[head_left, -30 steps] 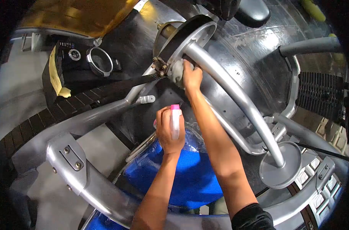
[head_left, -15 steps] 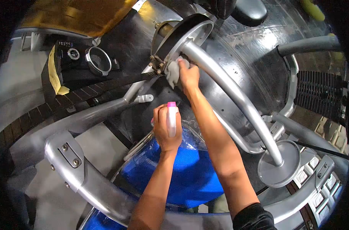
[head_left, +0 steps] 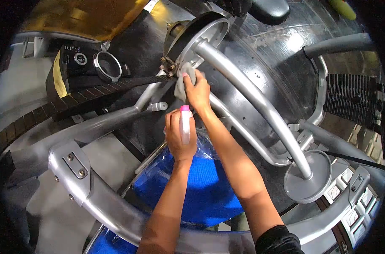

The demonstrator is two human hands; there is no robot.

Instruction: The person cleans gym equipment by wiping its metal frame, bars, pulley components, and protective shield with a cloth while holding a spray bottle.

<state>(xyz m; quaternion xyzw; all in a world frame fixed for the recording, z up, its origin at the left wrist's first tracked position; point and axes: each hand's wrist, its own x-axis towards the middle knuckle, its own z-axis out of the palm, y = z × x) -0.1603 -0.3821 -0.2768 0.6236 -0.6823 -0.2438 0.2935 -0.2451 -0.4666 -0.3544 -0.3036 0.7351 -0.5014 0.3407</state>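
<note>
My left hand point(head_left: 180, 133) is closed around a spray bottle point(head_left: 185, 125) with a pink and white top; the bottle's body is mostly hidden by the hand. My right hand point(head_left: 196, 91) grips a crumpled whitish cloth point(head_left: 184, 82), held against the lower edge of a grey metal wheel point(head_left: 205, 36) with a black rim. Bolts point(head_left: 169, 67) stick out just left of the cloth. From the wheel's middle a curved silver tube point(head_left: 251, 95) runs down right to a round disc point(head_left: 308, 177).
A dark segmented belt point(head_left: 74, 101) stretches left from the wheel. Black housing with a silver ring point(head_left: 108, 66) lies at the left. A thick silver frame bar point(head_left: 112, 207) crosses the front, with a plastic-wrapped blue surface point(head_left: 201, 186) beyond it. A dark pad point(head_left: 269, 10) hangs at the top.
My right hand and the cloth have moved down and slightly left along the wheel. My left hand with the spray bottle has risen a little, and the view has shifted slightly.
</note>
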